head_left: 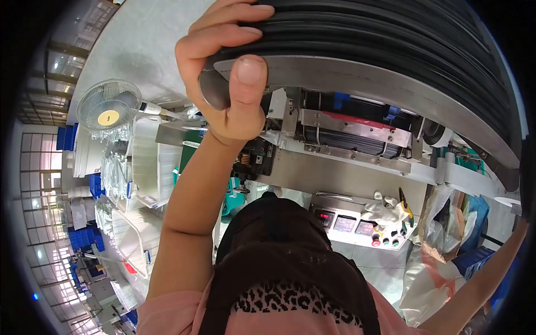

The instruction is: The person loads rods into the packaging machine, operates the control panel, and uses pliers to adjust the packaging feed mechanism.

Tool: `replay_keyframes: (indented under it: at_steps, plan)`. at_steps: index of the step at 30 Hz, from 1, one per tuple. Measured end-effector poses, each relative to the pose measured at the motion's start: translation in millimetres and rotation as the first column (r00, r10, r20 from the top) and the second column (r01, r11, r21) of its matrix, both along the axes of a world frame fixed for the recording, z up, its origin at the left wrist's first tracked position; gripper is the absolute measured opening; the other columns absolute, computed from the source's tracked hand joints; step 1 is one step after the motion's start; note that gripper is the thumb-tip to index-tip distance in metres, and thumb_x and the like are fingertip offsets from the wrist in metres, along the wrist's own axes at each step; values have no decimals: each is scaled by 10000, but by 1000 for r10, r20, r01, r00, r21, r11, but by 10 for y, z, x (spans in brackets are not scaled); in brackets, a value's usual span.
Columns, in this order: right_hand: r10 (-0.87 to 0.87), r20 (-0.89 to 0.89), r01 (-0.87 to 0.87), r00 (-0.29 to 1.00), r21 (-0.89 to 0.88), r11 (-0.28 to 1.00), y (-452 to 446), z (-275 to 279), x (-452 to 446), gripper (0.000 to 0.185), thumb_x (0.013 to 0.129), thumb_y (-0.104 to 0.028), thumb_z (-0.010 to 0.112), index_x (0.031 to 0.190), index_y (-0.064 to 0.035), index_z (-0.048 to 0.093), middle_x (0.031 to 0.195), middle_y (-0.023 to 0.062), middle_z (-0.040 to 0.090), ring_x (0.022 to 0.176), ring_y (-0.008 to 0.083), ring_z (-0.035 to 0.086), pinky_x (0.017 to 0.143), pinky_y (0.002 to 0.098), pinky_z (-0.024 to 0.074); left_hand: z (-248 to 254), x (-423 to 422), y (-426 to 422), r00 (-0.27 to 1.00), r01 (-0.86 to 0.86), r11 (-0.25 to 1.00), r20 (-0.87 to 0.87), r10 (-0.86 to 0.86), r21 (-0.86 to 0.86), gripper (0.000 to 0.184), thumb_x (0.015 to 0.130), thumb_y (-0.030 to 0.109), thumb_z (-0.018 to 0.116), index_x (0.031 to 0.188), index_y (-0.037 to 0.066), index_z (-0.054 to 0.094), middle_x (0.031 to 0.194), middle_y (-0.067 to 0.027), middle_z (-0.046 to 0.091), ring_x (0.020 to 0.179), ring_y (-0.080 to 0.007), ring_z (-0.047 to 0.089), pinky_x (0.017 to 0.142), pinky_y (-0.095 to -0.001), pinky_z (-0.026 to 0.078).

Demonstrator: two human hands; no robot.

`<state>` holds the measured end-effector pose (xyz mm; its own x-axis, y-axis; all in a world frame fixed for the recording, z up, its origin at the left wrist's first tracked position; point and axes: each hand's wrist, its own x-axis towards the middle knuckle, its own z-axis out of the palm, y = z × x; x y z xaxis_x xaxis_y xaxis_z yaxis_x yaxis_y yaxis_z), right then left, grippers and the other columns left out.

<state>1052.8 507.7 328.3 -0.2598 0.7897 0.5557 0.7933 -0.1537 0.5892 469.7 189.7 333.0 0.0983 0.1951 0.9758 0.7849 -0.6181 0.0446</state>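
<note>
My left hand reaches up and grips the left end of a long grey metal tray. Its thumb presses flat against the tray's near wall, and the fingers curl over the top onto several long black strips lying side by side in it. The wide lens bends tray and strips into an arc across the top. My right forearm stretches up along the right edge towards the tray's other end. The right hand itself is lost beyond the dark border of the picture.
Below the tray stands a machine with rollers and a white band. A control panel with buttons carries white gloves. A fan, white bins and blue crates stand left; bags lie right.
</note>
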Motion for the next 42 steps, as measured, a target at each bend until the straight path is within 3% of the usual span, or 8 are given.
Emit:
replay_keyframes:
  at_steps: [4, 8, 12, 13, 18, 28, 33, 42]
  plan:
    - [35, 22, -37, 999, 84, 996, 112, -113, 106, 515, 743, -556, 394, 1122, -217, 478, 1181, 184, 387, 1087, 335, 358, 862, 575, 191, -4, -38, -11, 999, 31, 1000, -40, -31, 3, 250, 851, 238, 336, 887, -8, 365, 916, -241, 517, 957, -349, 470, 863, -443, 327]
    - [230, -462, -244, 856, 30, 969, -669, -1274, -231, 315, 729, -317, 450, 968, -127, 528, 925, 148, 475, 847, 292, 451, 701, 458, 308, -15, -21, -76, 996, -78, 995, -41, 76, -57, 248, 844, 244, 370, 863, -3, 379, 949, -261, 504, 913, -359, 497, 817, -452, 384]
    - [-124, -670, -308, 732, -488, 817, -2353, -3027, -852, 130, 715, -78, 505, 814, -36, 578, 668, 113, 563, 607, 250, 544, 541, 341, 424, -65, -44, -81, 980, 55, 996, 195, -40, -71, 267, 837, 216, 308, 916, -20, 404, 964, -252, 501, 931, -350, 493, 842, -479, 397]
    - [-279, -869, -655, 409, -492, 573, -2799, -2778, -1203, 147, 707, -67, 521, 842, -46, 575, 691, 119, 565, 614, 227, 548, 540, 331, 421, -40, 52, -110, 975, 74, 995, 216, -58, -68, 267, 837, 216, 308, 916, -20, 404, 964, -252, 501, 931, -350, 493, 842, -479, 397]
    - [-483, -809, -479, 335, -588, 652, -3752, -3395, -1455, 298, 690, -158, 594, 970, -67, 551, 842, 100, 579, 722, 246, 568, 626, 321, 445, -15, 102, -143, 982, -28, 991, 180, 51, -128, 283, 834, 206, 311, 940, -30, 424, 997, -243, 492, 959, -341, 482, 843, -461, 404]
    - [-534, -622, -301, 574, -766, 568, -3446, -3531, -1497, 301, 645, -205, 637, 813, -66, 430, 772, 126, 577, 738, 322, 553, 622, 406, 418, 68, 110, -260, 928, -353, 897, 22, 372, -267, 303, 837, 197, 322, 973, -41, 451, 1042, -234, 478, 1025, -341, 447, 855, -442, 404]
    - [-567, -718, -370, 403, -695, 617, -3458, -3604, -1349, 315, 616, -130, 654, 867, -111, 466, 720, 89, 573, 696, 280, 563, 598, 366, 418, 11, 123, -204, 976, -74, 969, 182, 119, -236, 269, 855, 205, 306, 947, -18, 424, 1032, -243, 476, 1063, -386, 399, 874, -471, 376]
    - [-413, -530, -300, 741, -811, 502, -3405, -3621, -1337, 269, 672, -141, 594, 859, -86, 408, 726, 122, 582, 689, 322, 568, 598, 412, 423, -24, 83, -163, 984, -81, 977, 140, 110, -196, 276, 850, 227, 281, 932, -4, 407, 1011, -249, 473, 1056, -399, 398, 866, -479, 382]
